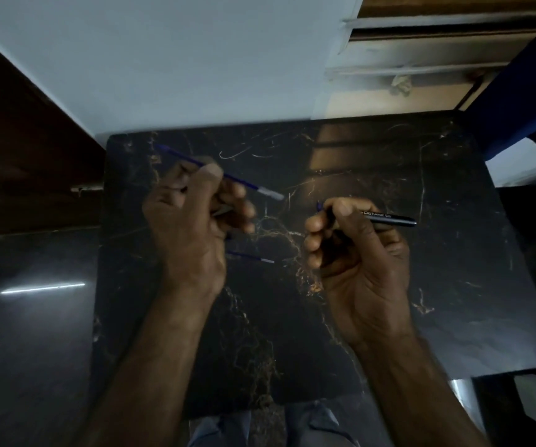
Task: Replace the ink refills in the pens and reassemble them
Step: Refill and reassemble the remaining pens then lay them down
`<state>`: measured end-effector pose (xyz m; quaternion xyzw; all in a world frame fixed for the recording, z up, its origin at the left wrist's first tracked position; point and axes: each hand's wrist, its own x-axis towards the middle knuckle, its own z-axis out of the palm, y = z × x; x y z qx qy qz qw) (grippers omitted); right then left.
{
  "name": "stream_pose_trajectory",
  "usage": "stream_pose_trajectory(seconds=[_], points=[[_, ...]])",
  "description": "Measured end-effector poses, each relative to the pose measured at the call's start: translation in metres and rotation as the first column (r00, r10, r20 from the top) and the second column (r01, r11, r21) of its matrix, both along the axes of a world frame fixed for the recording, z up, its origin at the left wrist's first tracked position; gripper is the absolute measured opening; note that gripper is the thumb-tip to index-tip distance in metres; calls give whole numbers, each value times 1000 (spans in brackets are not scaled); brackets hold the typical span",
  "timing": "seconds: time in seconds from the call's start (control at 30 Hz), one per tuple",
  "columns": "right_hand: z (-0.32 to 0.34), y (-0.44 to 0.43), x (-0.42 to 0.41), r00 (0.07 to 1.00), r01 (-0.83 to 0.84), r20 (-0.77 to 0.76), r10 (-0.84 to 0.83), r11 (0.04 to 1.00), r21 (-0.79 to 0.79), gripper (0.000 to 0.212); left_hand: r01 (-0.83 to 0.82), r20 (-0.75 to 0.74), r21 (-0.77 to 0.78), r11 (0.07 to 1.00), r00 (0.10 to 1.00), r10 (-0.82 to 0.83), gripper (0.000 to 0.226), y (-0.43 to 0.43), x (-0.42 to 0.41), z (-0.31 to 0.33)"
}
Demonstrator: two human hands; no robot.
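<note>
My left hand [192, 221] is closed around a thin blue ink refill [244, 182], whose pale tip points right and whose tail sticks out up-left. A second blue refill [253, 257] lies on the black marble tabletop [389, 279] just right of that hand, partly hidden under it. My right hand [353, 253] pinches a black pen barrel [389, 217] with white lettering; the barrel points right, and a bit of blue shows at its left end. The two hands are apart, with a gap of bare table between them.
The tabletop's far edge meets a pale wall [163, 59]. Cardboard boxes [421, 53] are stacked at the back right, beside something blue [524, 91]. Dark wooden furniture [18, 140] stands at left, and a glossy dark floor [28, 317] lies below it.
</note>
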<state>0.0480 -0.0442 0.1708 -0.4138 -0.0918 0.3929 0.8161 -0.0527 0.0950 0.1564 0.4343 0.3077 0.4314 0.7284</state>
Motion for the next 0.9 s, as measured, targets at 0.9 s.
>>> stream_pose_trajectory(seconds=[0.9], points=[[1,9,9,997,32,-71,-30,999,28,8,263,-195,289,921,958,-212,32,-43,31,-2]])
